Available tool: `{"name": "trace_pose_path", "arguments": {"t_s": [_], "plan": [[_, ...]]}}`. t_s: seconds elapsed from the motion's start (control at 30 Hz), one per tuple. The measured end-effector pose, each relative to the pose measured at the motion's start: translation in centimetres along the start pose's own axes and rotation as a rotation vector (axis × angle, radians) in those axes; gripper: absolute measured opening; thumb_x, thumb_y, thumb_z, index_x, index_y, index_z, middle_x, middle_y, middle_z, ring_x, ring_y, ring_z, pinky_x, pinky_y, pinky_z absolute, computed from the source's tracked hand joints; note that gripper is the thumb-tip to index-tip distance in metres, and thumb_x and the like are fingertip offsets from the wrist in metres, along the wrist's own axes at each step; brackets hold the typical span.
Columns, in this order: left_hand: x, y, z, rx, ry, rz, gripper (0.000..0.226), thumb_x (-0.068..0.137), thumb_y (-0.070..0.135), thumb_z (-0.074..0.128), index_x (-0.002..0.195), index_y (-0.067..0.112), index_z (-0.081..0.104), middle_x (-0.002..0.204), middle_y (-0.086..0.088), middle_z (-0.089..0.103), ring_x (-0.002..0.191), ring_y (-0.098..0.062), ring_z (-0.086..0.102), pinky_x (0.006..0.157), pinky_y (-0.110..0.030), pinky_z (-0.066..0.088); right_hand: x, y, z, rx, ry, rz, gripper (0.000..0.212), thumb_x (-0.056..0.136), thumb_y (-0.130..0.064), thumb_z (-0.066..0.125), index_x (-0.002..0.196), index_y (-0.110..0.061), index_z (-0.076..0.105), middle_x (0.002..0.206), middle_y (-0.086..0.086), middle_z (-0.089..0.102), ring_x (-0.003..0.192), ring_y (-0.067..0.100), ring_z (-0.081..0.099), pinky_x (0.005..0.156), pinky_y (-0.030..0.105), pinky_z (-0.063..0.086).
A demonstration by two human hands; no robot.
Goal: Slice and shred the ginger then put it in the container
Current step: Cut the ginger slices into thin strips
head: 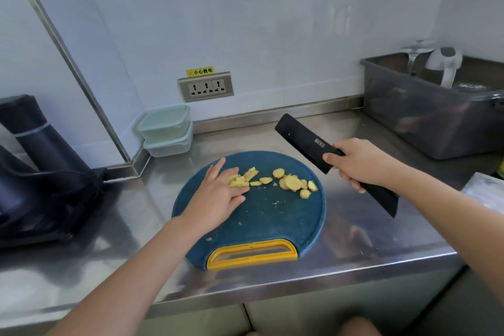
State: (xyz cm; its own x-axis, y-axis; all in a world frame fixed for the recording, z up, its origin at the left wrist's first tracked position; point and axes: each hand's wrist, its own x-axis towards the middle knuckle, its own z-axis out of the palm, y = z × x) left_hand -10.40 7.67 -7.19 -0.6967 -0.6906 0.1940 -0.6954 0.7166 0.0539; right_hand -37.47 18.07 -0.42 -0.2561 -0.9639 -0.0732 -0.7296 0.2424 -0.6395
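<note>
Your left hand [218, 195], fingers flat, rests on light, likely slippery ginger slices [241, 181]; your right hand [357, 165] grips the raised knife [308, 142]. Pin stacks from above.

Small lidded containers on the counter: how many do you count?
2, stacked at the back corner of the counter: upper container on lower container. The grey bin could hide more.

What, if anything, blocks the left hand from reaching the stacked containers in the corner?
Likely nothing: yes, reachable. The left hand rests flat on ginger pieces on the cutting board, holding nothing; only bare counter separates it from the stacked containers. The knife is away in the right hand.
</note>
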Motion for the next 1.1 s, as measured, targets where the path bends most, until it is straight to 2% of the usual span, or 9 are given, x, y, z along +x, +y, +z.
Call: {"name": "trace_pose_path", "arguments": {"t_s": [0.13, 0.27, 0.33, 0.4, 0.5, 0.63, 0.8, 1.0, 1.1], "plan": [[1.9, 0.4, -1.2, -0.102, -0.019, -0.038, 0.026, 0.094, 0.032, 0.054, 0.116, 0.025, 0.067, 0.144, 0.002, 0.042, 0.142, -0.018, 0.015, 0.113, -0.030, 0.015, 1.3, 0.8, 0.5, 0.053, -0.040, 0.016, 0.028, 0.098, -0.027, 0.046, 0.079, -0.008, 0.047, 0.033, -0.002, 0.047, 0.026, 0.014, 0.042, 0.048, 0.031, 0.046], [4.6, 2.6, -1.8, -0.188, 0.027, 0.006, 0.030, 0.098, 0.025, 0.047, 0.099, 0.008, 0.072, 0.115, -0.004, 0.064, 0.111, -0.011, 0.052, 0.099, -0.027, 0.037, 3.5, 1.4, 1.0, 0.126, -0.060, 0.023, 0.027, 0.098, -0.025, 0.046, 0.078, -0.007, 0.048, 0.042, 0.000, 0.048, 0.031, 0.015, 0.042, 0.041, 0.027, 0.043], [5.9, 4.2, -1.7, -0.262, -0.009, 0.020, 0.025, 0.096, 0.024, 0.050, 0.108, 0.014, 0.070, 0.108, 0.001, 0.064, 0.100, -0.010, 0.057, 0.091, -0.026, 0.043, 4.7, 1.6, 1.4, 0.189, -0.054, 0.036, 0.027, 0.098, -0.025, 0.046, 0.077, -0.007, 0.048, 0.048, 0.003, 0.047, 0.034, 0.015, 0.042, 0.039, 0.027, 0.042], [6.9, 5.7, -1.3, -0.331, -0.097, 0.033, 0.029, 0.092, 0.026, 0.058, 0.120, 0.024, 0.063, 0.107, 0.005, 0.059, 0.096, -0.009, 0.057, 0.087, -0.026, 0.045, 5.8, 1.9, 1.9, 0.277, -0.053, 0.057, 0.028, 0.099, -0.023, 0.046, 0.076, -0.008, 0.047, 0.051, 0.004, 0.046, 0.034, 0.014, 0.040, 0.037, 0.025, 0.039], [7.8, 6.7, 0.0, -0.291, -0.215, 0.146, 0.036, 0.088, 0.033, 0.062, 0.124, 0.033, 0.058, 0.112, 0.010, 0.055, 0.103, -0.008, 0.048, 0.089, -0.028, 0.041, 6.6, 2.5, 2.7, 0.356, -0.078, 0.090, 0.026, 0.099, -0.023, 0.044, 0.077, -0.009, 0.046, 0.052, 0.004, 0.043, 0.031, 0.012, 0.038, 0.035, 0.021, 0.037], [7.9, 6.3, 0.1, -0.271, -0.168, 0.153, 0.027, 0.082, 0.033, 0.069, 0.108, 0.032, 0.063, 0.104, 0.014, 0.055, 0.100, -0.006, 0.041, 0.084, -0.025, 0.037, 7.1, 3.5, 3.9, 0.366, -0.104, 0.068, 0.025, 0.099, -0.022, 0.044, 0.080, -0.008, 0.048, 0.049, 0.004, 0.044, 0.030, 0.011, 0.039, 0.033, 0.022, 0.038], [5.9, 5.4, -1.1, -0.297, -0.025, 0.098, 0.010, 0.081, 0.024, 0.071, 0.084, 0.028, 0.063, 0.084, 0.019, 0.059, 0.080, 0.002, 0.052, 0.070, -0.019, 0.041, 7.4, 3.9, 4.6, 0.471, -0.128, 0.047, 0.025, 0.100, -0.022, 0.044, 0.079, -0.007, 0.048, 0.050, 0.003, 0.042, 0.031, 0.011, 0.037, 0.032, 0.022, 0.037], [2.8, 5.8, -1.8, -0.248, -0.236, 0.070, 0.012, 0.082, 0.040, 0.067, 0.079, 0.029, 0.064, 0.078, 0.016, 0.061, 0.074, 0.001, 0.056, 0.069, -0.011, 0.039, 7.4, 4.0, 5.2, 0.484, -0.165, 0.074, 0.028, 0.100, -0.022, 0.044, 0.077, -0.007, 0.046, 0.047, 0.001, 0.041, 0.030, 0.011, 0.036, 0.032, 0.022, 0.035], [3.6, 5.9, -2.4, -0.317, -0.166, -0.030, 0.017, 0.085, 0.045, 0.061, 0.086, 0.028, 0.066, 0.080, 0.015, 0.063, 0.075, 0.002, 0.058, 0.068, -0.018, 0.047, 7.4, 4.1, 5.2, 0.550, -0.156, 0.128, 0.029, 0.099, -0.022, 0.044, 0.074, -0.008, 0.044, 0.050, 0.002, 0.040, 0.032, 0.012, 0.035, 0.033, 0.021, 0.033]]}}
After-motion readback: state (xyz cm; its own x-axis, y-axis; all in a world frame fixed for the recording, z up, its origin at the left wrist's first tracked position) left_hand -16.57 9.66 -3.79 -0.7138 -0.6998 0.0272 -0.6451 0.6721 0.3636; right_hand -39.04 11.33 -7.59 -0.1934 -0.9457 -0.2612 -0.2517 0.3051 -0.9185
